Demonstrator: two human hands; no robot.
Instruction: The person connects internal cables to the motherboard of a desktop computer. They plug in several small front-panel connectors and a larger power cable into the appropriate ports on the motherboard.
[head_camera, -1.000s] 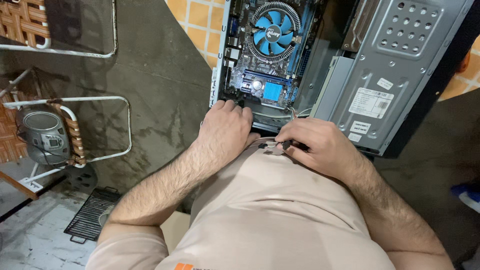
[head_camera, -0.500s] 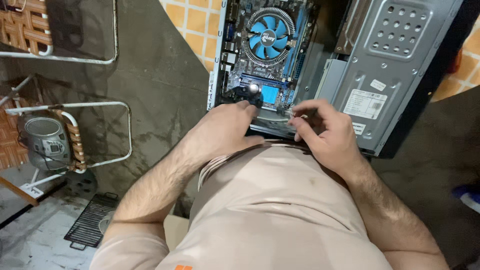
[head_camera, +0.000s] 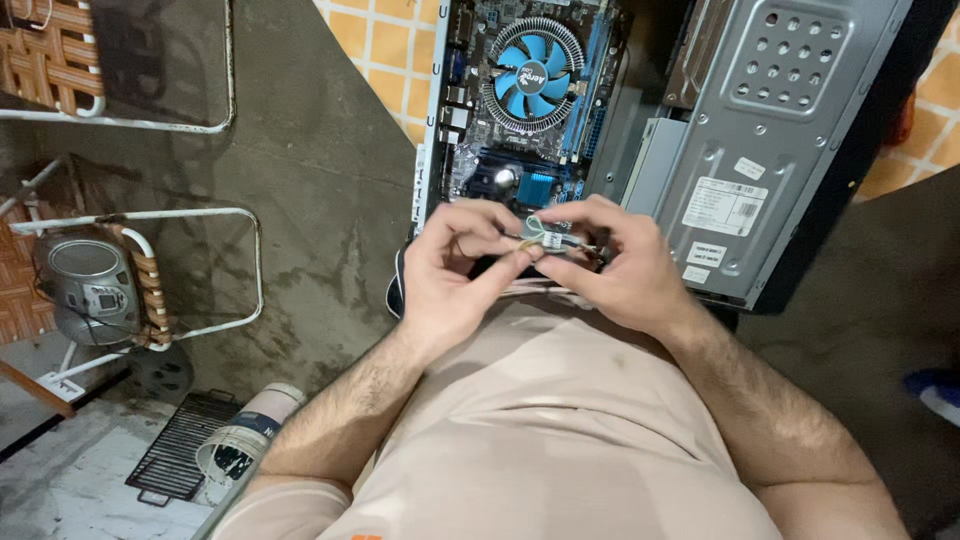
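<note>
An open desktop computer case (head_camera: 760, 150) lies on its side in front of me, its motherboard (head_camera: 520, 150) and a blue cooling fan (head_camera: 530, 75) showing. Both hands meet just below the board. My left hand (head_camera: 455, 270) and my right hand (head_camera: 620, 265) pinch a small card-like part with thin wires (head_camera: 548, 238) between their fingertips. The part is mostly covered by my fingers, so its exact kind is unclear.
A grey metal drive cage (head_camera: 790, 110) with stickers fills the case's right half. To the left stand metal-framed woven chairs (head_camera: 150, 270), one bearing a grey portable radio (head_camera: 85, 290). A black wire grill rack (head_camera: 185, 445) and a paint-stained bucket (head_camera: 245, 440) sit lower left.
Both hands have lifted from the case's lower edge and come together, now holding the small wired part between the fingertips. The view has shifted slightly downward.
</note>
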